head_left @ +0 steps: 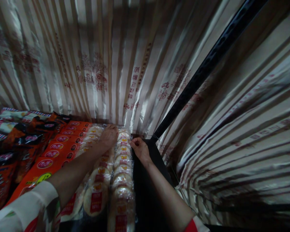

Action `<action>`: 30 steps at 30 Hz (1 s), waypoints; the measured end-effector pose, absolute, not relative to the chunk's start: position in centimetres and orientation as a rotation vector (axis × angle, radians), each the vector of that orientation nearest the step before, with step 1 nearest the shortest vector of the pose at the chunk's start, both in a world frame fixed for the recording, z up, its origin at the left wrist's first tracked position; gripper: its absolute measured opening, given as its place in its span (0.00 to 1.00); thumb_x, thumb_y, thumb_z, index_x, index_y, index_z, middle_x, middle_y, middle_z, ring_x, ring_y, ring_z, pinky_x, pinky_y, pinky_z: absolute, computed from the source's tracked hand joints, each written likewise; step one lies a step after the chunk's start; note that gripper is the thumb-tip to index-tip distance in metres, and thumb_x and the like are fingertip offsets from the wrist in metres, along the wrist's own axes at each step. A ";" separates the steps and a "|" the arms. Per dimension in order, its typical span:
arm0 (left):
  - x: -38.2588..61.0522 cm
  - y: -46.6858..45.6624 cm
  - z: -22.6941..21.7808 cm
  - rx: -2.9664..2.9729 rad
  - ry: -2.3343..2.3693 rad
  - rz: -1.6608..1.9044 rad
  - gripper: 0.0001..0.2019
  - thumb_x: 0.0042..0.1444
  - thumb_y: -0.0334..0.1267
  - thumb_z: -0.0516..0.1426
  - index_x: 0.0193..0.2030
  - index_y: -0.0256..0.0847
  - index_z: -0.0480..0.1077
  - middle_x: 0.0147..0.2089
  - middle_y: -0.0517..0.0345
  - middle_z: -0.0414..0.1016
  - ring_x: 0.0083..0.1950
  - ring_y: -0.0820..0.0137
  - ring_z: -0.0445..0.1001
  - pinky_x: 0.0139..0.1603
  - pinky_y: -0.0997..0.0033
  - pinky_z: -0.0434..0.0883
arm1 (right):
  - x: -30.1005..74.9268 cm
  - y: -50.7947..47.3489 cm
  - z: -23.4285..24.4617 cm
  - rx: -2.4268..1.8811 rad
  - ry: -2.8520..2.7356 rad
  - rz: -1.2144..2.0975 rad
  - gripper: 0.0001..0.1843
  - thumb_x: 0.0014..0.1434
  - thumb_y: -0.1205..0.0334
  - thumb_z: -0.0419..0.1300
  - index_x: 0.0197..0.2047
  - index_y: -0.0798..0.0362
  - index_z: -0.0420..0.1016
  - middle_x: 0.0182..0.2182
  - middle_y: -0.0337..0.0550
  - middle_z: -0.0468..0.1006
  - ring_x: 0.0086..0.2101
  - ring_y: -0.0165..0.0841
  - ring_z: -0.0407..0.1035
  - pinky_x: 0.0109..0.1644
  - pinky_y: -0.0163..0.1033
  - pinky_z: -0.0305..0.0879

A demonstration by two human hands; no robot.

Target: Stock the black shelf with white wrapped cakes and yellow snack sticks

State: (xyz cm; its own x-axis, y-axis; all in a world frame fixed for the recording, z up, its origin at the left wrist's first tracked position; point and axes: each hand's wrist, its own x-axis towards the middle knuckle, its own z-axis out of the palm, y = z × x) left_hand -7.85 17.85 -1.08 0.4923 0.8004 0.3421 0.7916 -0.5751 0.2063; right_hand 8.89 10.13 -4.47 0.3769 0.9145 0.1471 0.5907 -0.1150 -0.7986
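Note:
A row of round flat cakes in clear wrap [122,183], with red and yellow labels, runs away from me along the right of the display. Beside it on the left lies another row of wrapped round cakes [96,198]. My left hand [109,135] rests at the far end between these rows, fingers curled down; their tips and whatever they grip are hidden. At the right row's far right edge, my right hand [140,149] has thumb and forefinger pinched together against a cake's clear wrapper.
Orange packets [49,154] overlap in a row on the left, with dark orange-and-black bags [26,154] beyond them. A dark shelf surface [147,193] borders the cakes. Behind hangs a pleated printed curtain [116,64]; a black slanted pole [198,77] rises at the right.

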 end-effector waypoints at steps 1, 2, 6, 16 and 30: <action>-7.8 17.9 -1.1 2.705 1.437 0.633 0.10 0.56 0.30 0.49 0.29 0.37 0.71 0.35 0.50 0.73 0.44 0.64 0.67 0.50 0.66 0.64 | 9.0 10.2 -4.5 -1.784 -1.310 0.515 0.12 0.50 0.50 0.59 0.26 0.49 0.69 0.24 0.35 0.73 0.27 0.30 0.67 0.34 0.35 0.61; -7.8 17.9 -1.1 2.713 1.433 0.634 0.10 0.56 0.30 0.49 0.30 0.36 0.71 0.35 0.50 0.73 0.44 0.64 0.68 0.50 0.66 0.64 | 9.0 10.2 -4.5 -1.759 -1.299 0.534 0.12 0.49 0.50 0.60 0.26 0.50 0.70 0.23 0.35 0.73 0.26 0.30 0.66 0.33 0.35 0.60; -7.8 18.0 -1.2 2.744 1.425 0.633 0.10 0.56 0.30 0.50 0.29 0.36 0.70 0.35 0.50 0.74 0.43 0.64 0.68 0.50 0.65 0.65 | 9.2 10.2 -4.6 -1.611 -1.236 0.691 0.12 0.45 0.51 0.63 0.25 0.51 0.70 0.22 0.34 0.71 0.25 0.28 0.64 0.32 0.34 0.60; -7.8 18.2 -1.5 2.716 1.419 0.670 0.08 0.54 0.30 0.51 0.28 0.36 0.70 0.35 0.50 0.74 0.43 0.64 0.68 0.51 0.65 0.64 | 9.3 10.6 -5.0 -1.584 -1.323 0.798 0.10 0.46 0.53 0.61 0.25 0.51 0.72 0.22 0.34 0.72 0.26 0.28 0.64 0.34 0.34 0.61; -8.0 18.4 -1.9 2.702 1.407 0.774 0.07 0.53 0.30 0.52 0.28 0.38 0.71 0.33 0.54 0.73 0.42 0.66 0.69 0.48 0.67 0.66 | 8.3 11.0 -3.9 -1.747 -1.406 0.471 0.07 0.52 0.58 0.56 0.28 0.49 0.73 0.29 0.36 0.75 0.30 0.31 0.68 0.38 0.36 0.61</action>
